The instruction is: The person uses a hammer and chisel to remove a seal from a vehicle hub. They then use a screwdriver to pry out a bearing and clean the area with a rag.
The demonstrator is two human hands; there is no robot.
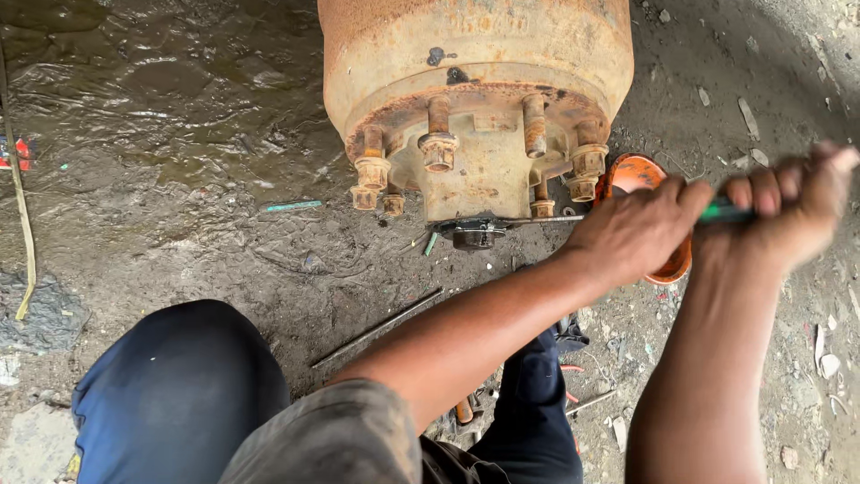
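The rusty orange-brown steel wheel hub (475,99) is cut off by the top edge, so only its lower drum and its ring of corroded studs and nuts show. Under the hub's base a small black round part (473,237) sits half hidden in shadow, and what it is cannot be made out. A thin grey metal shaft (537,219) runs from just right of that part toward the hands, its far end covered by the left hand (632,235), which is wrapped closed around it right of the hub. The right hand (793,206), further right of the hub and blurred, is fisted tight on a green tool handle (724,213), of which only a short strip shows between the two hands. Behind the left hand, an orange round plastic bowl (638,175) is mostly covered. Well left of the hub, at the frame edge, a small red and white wrapper (16,154) lies cut off on the wet muddy ground (179,116). Below the hub a thin dark metal rod (376,327) lies on the dirt.
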